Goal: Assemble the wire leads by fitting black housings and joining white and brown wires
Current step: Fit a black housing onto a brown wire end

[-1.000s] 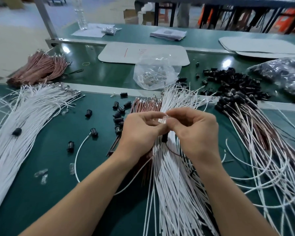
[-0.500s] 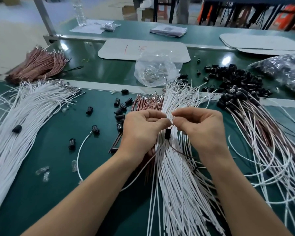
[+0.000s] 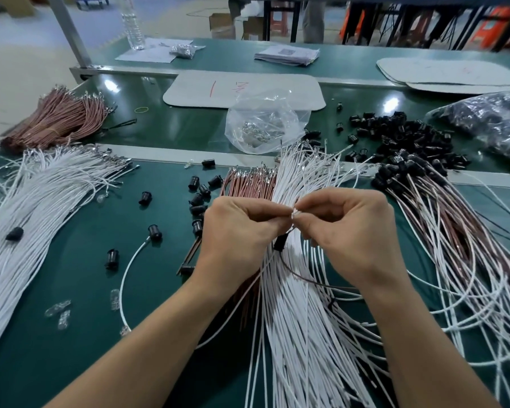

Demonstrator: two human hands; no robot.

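Observation:
My left hand [image 3: 236, 231] and my right hand [image 3: 351, 231] meet above a fan of loose white wires [image 3: 295, 319]. Both pinch the metal wire ends [image 3: 294, 212] between thumb and forefinger. A black housing [image 3: 279, 242] hangs just below the fingertips, threaded on the wires. A white lead [image 3: 248, 293] runs down to the left from it and a brown lead [image 3: 304, 278] curves off to the right. A short row of brown wires [image 3: 251, 179] lies behind my left hand.
Loose black housings [image 3: 199, 195] lie left of my hands, a large heap [image 3: 401, 136] at the back right. Finished leads [image 3: 454, 245] spread to the right. A white wire bundle [image 3: 36, 207] and a brown bundle [image 3: 59, 119] lie left; a clear bag [image 3: 262, 122] sits behind.
My two hands have drawn slightly apart, and the black housing now hangs a little lower below the pinched wire ends.

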